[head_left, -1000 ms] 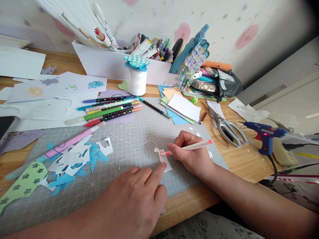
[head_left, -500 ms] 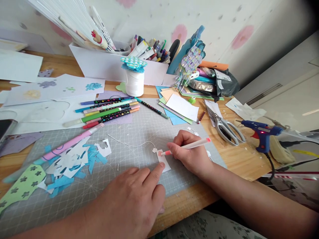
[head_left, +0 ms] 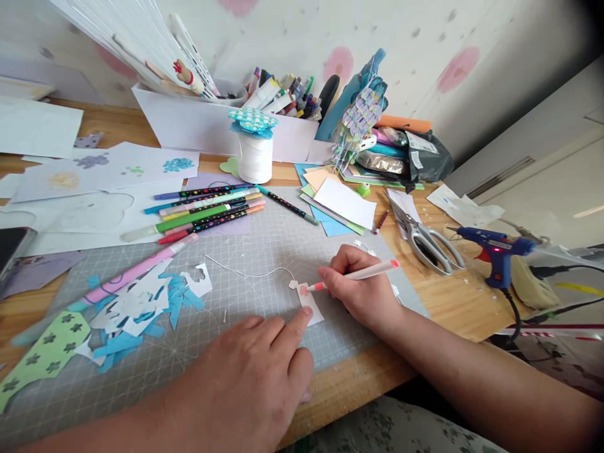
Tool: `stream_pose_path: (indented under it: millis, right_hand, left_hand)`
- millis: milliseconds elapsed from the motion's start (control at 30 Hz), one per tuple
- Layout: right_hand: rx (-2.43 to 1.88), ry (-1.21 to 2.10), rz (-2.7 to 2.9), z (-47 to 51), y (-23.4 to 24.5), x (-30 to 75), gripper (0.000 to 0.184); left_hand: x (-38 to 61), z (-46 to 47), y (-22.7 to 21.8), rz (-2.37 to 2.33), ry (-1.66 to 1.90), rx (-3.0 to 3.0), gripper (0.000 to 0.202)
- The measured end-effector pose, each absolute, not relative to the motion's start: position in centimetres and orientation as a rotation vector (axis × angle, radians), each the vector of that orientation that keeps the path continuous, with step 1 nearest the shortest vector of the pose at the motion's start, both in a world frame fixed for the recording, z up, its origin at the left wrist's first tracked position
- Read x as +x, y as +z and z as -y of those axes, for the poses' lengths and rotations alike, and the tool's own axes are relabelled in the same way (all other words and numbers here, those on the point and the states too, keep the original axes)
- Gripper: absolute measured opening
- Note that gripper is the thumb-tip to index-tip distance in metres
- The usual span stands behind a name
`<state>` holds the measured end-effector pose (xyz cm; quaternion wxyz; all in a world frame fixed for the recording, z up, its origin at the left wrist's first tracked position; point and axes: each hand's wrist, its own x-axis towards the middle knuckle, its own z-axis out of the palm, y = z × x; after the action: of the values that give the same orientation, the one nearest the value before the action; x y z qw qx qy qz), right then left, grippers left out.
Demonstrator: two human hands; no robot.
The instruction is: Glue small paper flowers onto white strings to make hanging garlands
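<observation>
My right hand (head_left: 361,286) is closed around a white felt-tip pen (head_left: 372,270) with a coral end and tip. The tip is just beside a pink mark on a small white paper strip (head_left: 312,314); whether it touches the paper I cannot tell. My left hand (head_left: 255,371) rests palm down, its index fingertip pressing on the strip and the other fingers loosely bent. Against the strip's upper left corner sits a tiny white cut-out (head_left: 293,284), joined to a thin white string (head_left: 245,274) that curves away to the left over the grey cutting mat (head_left: 264,245).
Blue and white paper scraps (head_left: 136,308) and several markers (head_left: 207,214) lie on the left. A thread spool (head_left: 255,157) stands at the back. To the right are scissors (head_left: 427,242) and a blue glue gun (head_left: 500,248) with a cord and lit red light.
The pen's tip has shifted slightly right, uncovering more of the pink mark on the strip. My left hand stays in place on the paper.
</observation>
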<state>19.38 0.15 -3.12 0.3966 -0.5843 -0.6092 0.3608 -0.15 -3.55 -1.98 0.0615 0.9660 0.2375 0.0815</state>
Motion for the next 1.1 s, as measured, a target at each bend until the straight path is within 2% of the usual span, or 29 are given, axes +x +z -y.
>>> stream_pose_path:
  millis: [400, 533, 733, 933, 1033, 1100]
  right_hand:
    - [-1.488, 0.910, 1.541, -0.1, -3.2, 19.4, 0.028]
    - [-1.391, 1.017, 1.358, -0.2, -3.3, 19.7, 0.030]
    - [-1.030, 1.048, 1.106, 0.3, -0.3, 21.3, 0.029]
    - [-0.924, 1.094, 1.132, 1.7, 2.0, 23.6, 0.017]
    - [-0.933, 1.170, 1.147, 2.3, 2.3, 24.5, 0.026]
    - [-0.992, 1.217, 1.132, 2.6, 2.4, 24.9, 0.022]
  left_hand:
    - [-0.4, 3.7, -1.9, -0.687, 0.272, 2.921, 0.005]
    - [-0.2, 3.4, -1.9, -0.728, 0.280, 2.901, 0.008]
    - [-0.3, 3.1, -2.1, -0.715, 0.337, 2.895, 0.010]
    - [-0.5, 2.7, -1.7, -0.686, 0.438, 2.847, 0.004]
    - [-0.6, 2.3, -1.3, -0.665, 0.539, 2.789, 0.014]
    - [-0.7, 2.2, -1.1, -0.663, 0.564, 2.767, 0.016]
